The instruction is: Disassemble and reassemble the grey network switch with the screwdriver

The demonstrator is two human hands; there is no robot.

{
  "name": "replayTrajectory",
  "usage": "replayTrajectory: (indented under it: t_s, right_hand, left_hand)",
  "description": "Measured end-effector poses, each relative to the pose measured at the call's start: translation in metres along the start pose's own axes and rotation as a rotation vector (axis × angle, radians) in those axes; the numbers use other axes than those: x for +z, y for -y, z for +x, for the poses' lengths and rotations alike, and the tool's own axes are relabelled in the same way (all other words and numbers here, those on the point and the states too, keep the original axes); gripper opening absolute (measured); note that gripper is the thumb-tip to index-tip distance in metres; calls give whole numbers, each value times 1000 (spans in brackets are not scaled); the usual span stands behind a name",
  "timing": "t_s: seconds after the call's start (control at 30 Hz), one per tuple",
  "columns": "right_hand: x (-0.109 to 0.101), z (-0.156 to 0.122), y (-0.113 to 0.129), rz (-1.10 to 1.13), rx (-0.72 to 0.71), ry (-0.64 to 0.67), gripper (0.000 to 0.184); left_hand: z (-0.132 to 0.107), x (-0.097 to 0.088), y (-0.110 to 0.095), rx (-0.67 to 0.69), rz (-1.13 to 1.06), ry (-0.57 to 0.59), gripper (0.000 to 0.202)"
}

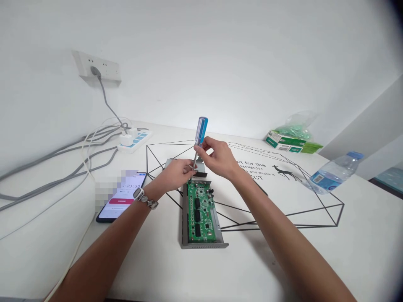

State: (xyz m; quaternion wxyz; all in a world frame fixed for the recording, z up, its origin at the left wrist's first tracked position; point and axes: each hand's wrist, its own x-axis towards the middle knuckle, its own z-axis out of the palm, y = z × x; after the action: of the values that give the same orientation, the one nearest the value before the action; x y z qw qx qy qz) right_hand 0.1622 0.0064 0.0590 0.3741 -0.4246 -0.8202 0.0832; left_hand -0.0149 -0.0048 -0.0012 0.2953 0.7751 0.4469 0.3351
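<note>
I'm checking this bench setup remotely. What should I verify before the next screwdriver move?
Screwdriver held in the right hand's grip: ok.
Screwdriver tip seated in a screw: cannot tell, the left hand blocks the view.
Circuit board lying flat in its metal case: ok.
Phone lying apart from the circuit board: ok.
Water bottle standing clear of the circuit board: ok.

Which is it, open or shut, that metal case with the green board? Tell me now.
Open: the grey metal case has no cover over it, so the green circuit board lies exposed from above.
</note>
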Motion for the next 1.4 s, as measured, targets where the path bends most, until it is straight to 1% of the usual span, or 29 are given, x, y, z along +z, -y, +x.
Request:
replayTrajectory:
  t_s: [0.1,0.17,0.2,0.27,0.33,0.4,0.47,0.53,0.77,0.9,1.0,1.1,1.17,1.2,1.27,1.33,1.4]
  right_hand:
    - [-4,1,-4,61,-22,68,26]
    - [-5,1,-5,101,-32,87,26]
    - [-5,0,-4,113,-30,76,25]
    - [-3,-1,-2,102,5,6,28]
    - [0,-1,2,29,78,-93,37]
    - [4,-2,6,-68,148,-163,45]
    - [7,-2,10,-134,182,-183,50]
    - [10,-2,12,-164,186,-185,49]
    - [14,-3,16,-203,170,-208,37]
    - [12,-2,14,-118,131,-153,30]
    - [6,0,6,33,76,-45,29]
    - [0,3,-2,220,29,95,28]
    - [-1,3,-5,292,22,133,29]
    - [-1,3,-4,294,30,114,29]
    - [2,1,-2,228,73,5,33]
    - [7,-1,4,108,132,-113,41]
    - [12,-3,9,-13,168,-172,47]
  left_hand:
    - [0,0,-1,-7,-32,16,20]
    - [0,0,-1,-14,-40,19,20]
    - [0,0,-1,-16,-40,16,20]
    - [0,0,-1,-17,-28,4,19]
    - [0,0,-1,-10,-2,-11,18]
    - [1,0,-1,-5,27,-25,17]
    - [1,1,0,-3,51,-39,15]
    - [2,1,0,1,60,-43,15]
    - [2,2,1,6,69,-36,15]
    - [1,1,1,11,59,-45,15]
    - [0,0,0,14,17,-34,15]
    - [0,0,1,15,-33,-17,15]
    - [0,0,2,20,-40,-20,15]
    - [0,0,2,23,-32,-24,15]
    - [0,0,1,26,4,-38,15]
    - [0,-1,-1,25,50,-51,16]
    - [0,-1,-3,21,85,-51,17]
